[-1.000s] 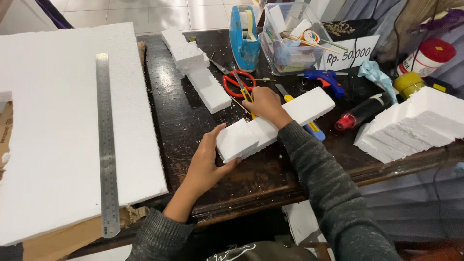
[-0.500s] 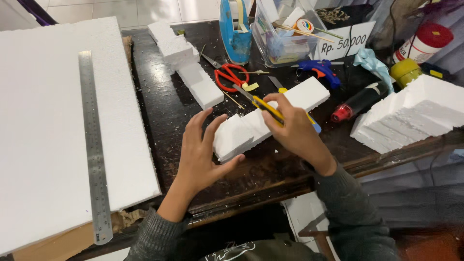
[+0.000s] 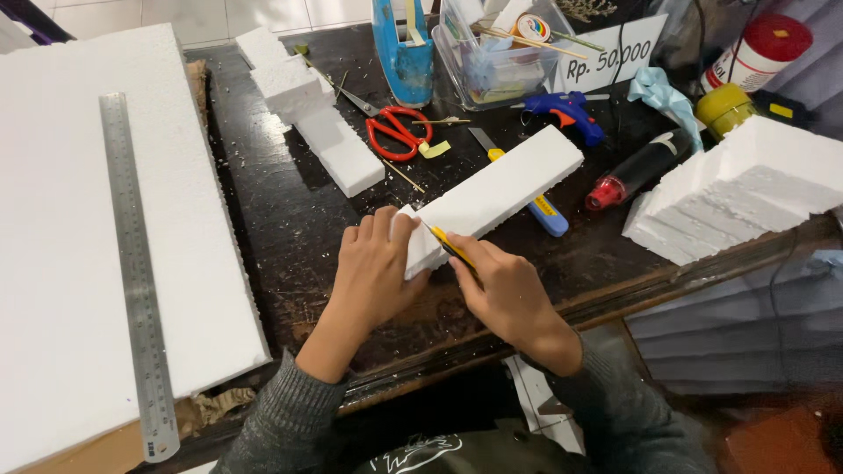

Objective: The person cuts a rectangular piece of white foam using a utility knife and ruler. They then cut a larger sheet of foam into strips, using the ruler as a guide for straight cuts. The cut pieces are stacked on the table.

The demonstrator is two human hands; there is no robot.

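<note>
My left hand (image 3: 373, 281) lies flat over the near end of a long white foam block (image 3: 492, 197), fingers spread on its top and pressing it to the dark desk (image 3: 281, 228) — no clenched grip there, just an open palm holding the piece down. My right hand (image 3: 509, 294) has its grip closed around a yellow utility knife (image 3: 452, 248), and the blade end meets the foam right at that near end, just beside my left fingertips. The block runs diagonally away from me toward the upper right, resting on the desk and partly over a second yellow-and-blue cutter (image 3: 527, 197) lying beneath its far side.

To the left, a big white foam sheet (image 3: 61, 228) covers that side of the surface, with a steel ruler (image 3: 136, 272) lying lengthwise on it. Beyond my hands sit red-handled scissors (image 3: 397, 133), a few smaller foam pieces (image 3: 307, 105), a blue tape dispenser (image 3: 402, 48) and a clear plastic box (image 3: 492, 53) of odds and ends. A blue glue gun (image 3: 566, 110) lies just past the block's far end, and a stack of cut foam slabs (image 3: 746, 189) sits at the right edge — well apart from the knife.
</note>
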